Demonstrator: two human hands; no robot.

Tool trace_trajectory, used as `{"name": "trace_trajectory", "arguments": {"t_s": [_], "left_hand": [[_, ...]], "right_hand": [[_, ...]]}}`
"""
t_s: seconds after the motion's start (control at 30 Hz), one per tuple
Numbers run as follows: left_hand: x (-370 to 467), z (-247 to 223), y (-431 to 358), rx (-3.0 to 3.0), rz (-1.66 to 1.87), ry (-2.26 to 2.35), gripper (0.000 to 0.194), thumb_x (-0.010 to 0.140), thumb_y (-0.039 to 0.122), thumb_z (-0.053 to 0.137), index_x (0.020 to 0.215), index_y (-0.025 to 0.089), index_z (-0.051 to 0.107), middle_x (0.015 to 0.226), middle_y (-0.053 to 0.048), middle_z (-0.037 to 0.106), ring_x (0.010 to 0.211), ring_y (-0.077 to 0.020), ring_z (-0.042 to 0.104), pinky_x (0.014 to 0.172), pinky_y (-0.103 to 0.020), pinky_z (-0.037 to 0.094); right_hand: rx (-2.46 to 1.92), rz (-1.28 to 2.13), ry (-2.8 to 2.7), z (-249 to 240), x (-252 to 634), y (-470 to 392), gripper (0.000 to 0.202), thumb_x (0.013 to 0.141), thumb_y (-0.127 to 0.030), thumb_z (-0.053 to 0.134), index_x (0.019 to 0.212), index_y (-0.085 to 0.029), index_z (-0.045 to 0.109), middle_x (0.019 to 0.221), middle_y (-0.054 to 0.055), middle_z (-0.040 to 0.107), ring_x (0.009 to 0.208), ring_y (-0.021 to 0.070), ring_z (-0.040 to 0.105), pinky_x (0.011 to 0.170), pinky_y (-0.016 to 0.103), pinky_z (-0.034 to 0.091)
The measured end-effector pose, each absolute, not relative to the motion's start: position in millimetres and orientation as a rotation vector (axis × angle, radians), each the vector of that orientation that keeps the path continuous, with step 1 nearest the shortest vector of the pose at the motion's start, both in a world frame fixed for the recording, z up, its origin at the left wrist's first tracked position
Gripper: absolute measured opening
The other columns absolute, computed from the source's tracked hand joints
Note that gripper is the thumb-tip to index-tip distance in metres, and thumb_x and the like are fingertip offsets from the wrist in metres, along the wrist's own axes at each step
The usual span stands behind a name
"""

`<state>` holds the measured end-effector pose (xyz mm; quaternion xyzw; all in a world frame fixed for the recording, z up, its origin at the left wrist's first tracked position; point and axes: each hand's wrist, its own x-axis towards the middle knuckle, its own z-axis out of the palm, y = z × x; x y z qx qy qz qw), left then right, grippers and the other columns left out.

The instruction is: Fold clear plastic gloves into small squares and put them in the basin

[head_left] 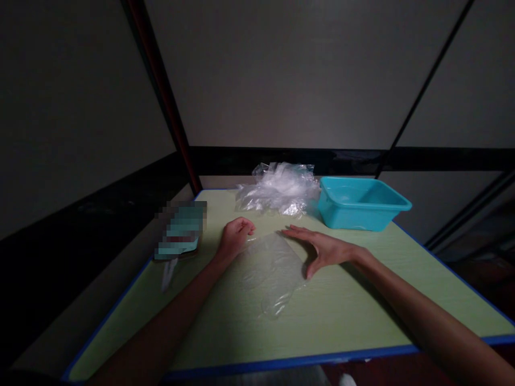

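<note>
A thin, clear plastic piece (273, 273) lies spread on the pale green table (338, 321), between my two hands. My left hand (237, 236) is closed at its upper left corner, fingers curled in and pinching the edge of the plastic. My right hand (317, 249) is at the plastic's right side, with thumb and fingers spread wide and nothing held between them. Beyond the hands, a heap of crumpled clear plastic (281, 187) rests at the table's back edge.
An aqua plastic basin (358, 214) stands at the back right, beside the heap. At the left edge lies a blurred, greenish flat item (183, 230), with a small whitish strip (169, 273) near it. Dark-banded panels rise behind the table, which has a blue rim.
</note>
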<state>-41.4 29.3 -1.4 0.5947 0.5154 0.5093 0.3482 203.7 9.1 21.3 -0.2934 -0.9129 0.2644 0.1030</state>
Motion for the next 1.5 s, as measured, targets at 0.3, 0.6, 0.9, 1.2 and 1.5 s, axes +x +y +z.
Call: {"name": "trace_trajectory", "arguments": {"t_s": [0.3, 0.6, 0.9, 1.2, 1.5], "left_hand": [[-42, -4, 31, 1.526, 1.336, 1.321, 0.013, 0.058, 0.028, 0.049, 0.056, 0.016, 0.052, 0.057, 0.001, 0.058, 0.052, -0.0119, 0.055, 0.056, -0.025, 0.042], [-43, -3, 30, 1.53, 1.334, 1.302, 0.013, 0.058, 0.028, 0.05, 0.057, 0.015, 0.053, 0.057, 0.0, 0.058, 0.053, -0.0121, 0.055, 0.057, -0.024, 0.042], [-43, -5, 32, 1.539, 1.334, 1.314, 0.011, 0.058, 0.027, 0.049, 0.056, 0.016, 0.053, 0.057, 0.001, 0.058, 0.053, -0.0122, 0.055, 0.056, -0.024, 0.043], [-43, -2, 30, 1.582, 1.319, 1.321, 0.012, 0.059, 0.028, 0.049, 0.057, 0.016, 0.052, 0.057, 0.0, 0.059, 0.055, -0.013, 0.056, 0.058, -0.024, 0.044], [-42, -4, 29, 1.731, 1.275, 1.389, 0.013, 0.065, 0.027, 0.045, 0.06, 0.017, 0.052, 0.06, -0.001, 0.06, 0.058, -0.0147, 0.058, 0.059, -0.026, 0.045]], "right_hand": [[-0.895, 0.73, -2.885, 20, 197, 7, 0.111, 0.051, -0.059, 0.065, 0.136, -0.017, 0.006, 0.141, 0.013, 0.014, 0.129, 0.0278, 0.002, 0.101, 0.048, -0.004], [-1.108, 0.735, -2.861, 18, 212, 10, 0.116, 0.049, -0.063, 0.064, 0.136, -0.016, 0.003, 0.141, 0.014, 0.007, 0.129, 0.0274, 0.001, 0.102, 0.046, -0.002], [-1.308, 0.765, -2.732, 14, 227, 14, 0.115, 0.051, -0.064, 0.062, 0.136, -0.015, 0.002, 0.141, 0.013, 0.007, 0.129, 0.0262, -0.002, 0.102, 0.045, -0.004], [-1.37, 0.81, -2.642, 16, 216, 7, 0.115, 0.05, -0.064, 0.062, 0.136, -0.017, 0.001, 0.142, 0.011, 0.004, 0.128, 0.0273, -0.005, 0.1, 0.048, -0.008], [-1.211, 0.799, -2.665, 14, 229, 11, 0.11, 0.054, -0.06, 0.063, 0.136, -0.02, 0.002, 0.142, 0.011, 0.007, 0.129, 0.0267, 0.0, 0.102, 0.048, -0.004]]}}
